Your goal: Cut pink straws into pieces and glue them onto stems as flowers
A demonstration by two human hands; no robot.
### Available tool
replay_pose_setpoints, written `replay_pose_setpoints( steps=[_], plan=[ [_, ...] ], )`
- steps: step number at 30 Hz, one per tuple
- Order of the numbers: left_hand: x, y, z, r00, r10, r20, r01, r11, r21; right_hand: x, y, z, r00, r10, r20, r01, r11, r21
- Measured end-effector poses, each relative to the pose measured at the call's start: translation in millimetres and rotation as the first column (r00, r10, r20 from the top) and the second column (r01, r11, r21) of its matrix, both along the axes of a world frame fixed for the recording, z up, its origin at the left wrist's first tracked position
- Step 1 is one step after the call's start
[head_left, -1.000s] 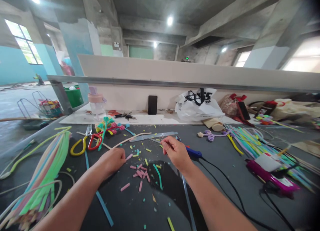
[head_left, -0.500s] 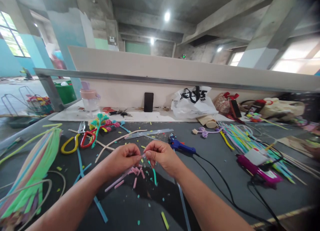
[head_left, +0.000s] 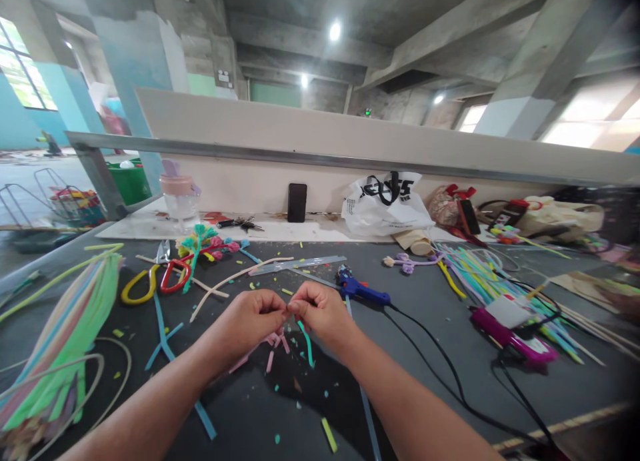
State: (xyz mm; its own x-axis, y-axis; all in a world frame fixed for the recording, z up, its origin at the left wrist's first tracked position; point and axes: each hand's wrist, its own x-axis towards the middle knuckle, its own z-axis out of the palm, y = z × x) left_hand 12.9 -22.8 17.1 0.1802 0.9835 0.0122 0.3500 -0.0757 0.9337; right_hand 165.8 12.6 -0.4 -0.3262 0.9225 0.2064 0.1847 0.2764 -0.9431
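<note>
My left hand [head_left: 256, 318] and my right hand [head_left: 323, 318] meet just above the dark table, thumbs and fingertips pinched together. Between them is a small pink piece of pipe cleaner, now almost wholly covered by the fingers. Below the hands lie several short pink pipe cleaner pieces [head_left: 271, 362], partly hidden by my left hand. A curved teal pipe cleaner [head_left: 307, 346] rests under my right hand. To the right is a blue glue gun [head_left: 366, 292] with a black cord.
Scissors [head_left: 140, 290] with yellow and red handles lie left, beside a fuzzy coloured flower stem [head_left: 198, 248]. A pipe cleaner bundle [head_left: 83, 334] fills the left side; another bundle [head_left: 480, 268] lies right, near a magenta tool [head_left: 515, 339]. A phone [head_left: 297, 203] stands at the back.
My fingertips have closed in on each other, covering the pink piece that showed between them. My left hand and forearm now hide more of the pink pieces below.
</note>
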Motion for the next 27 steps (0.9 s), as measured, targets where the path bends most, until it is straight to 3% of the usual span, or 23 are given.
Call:
replay_pose_setpoints(
  steps=[4,7,10,15,19,23,27],
  plan=[
    [3.7,0.1,-3.5,0.999,0.023,-0.034,-0.023,1.0,0.02,1.3,-2.8,2.4,0.99,-0.066,0.124,0.046,0.986,0.162],
    [5.5,0.7,-5.5,0.999,0.023,-0.045,-0.022,0.999,0.035,1.7,-2.3,2.4,0.987,-0.099,0.124,0.073,0.977,0.199],
    [7.5,1.7,-9.7,0.999,0.019,0.037,-0.021,0.999,0.029,1.8,2.5,-1.4,0.995,-0.067,0.071,0.059,0.992,0.112],
    [11.7,2.3,-16.7,0.971,0.05,0.234,-0.028,0.995,-0.094,2.4,10.6,-6.5,0.999,-0.005,-0.038,0.003,0.999,-0.034],
    [11.5,2.5,-15.9,0.975,0.102,0.196,-0.091,0.994,-0.065,2.8,10.2,-5.1,0.99,0.041,-0.132,-0.055,0.993,-0.102],
    [10.2,2.4,-13.9,0.987,0.074,0.145,-0.072,0.997,-0.023,2.8,7.6,-6.6,0.982,0.078,-0.173,-0.102,0.985,-0.136],
    [10.2,2.1,-10.6,0.982,0.111,0.15,-0.102,0.992,-0.069,4.0,7.8,-7.4,0.985,0.107,-0.135,-0.12,0.988,-0.095]
  ],
)
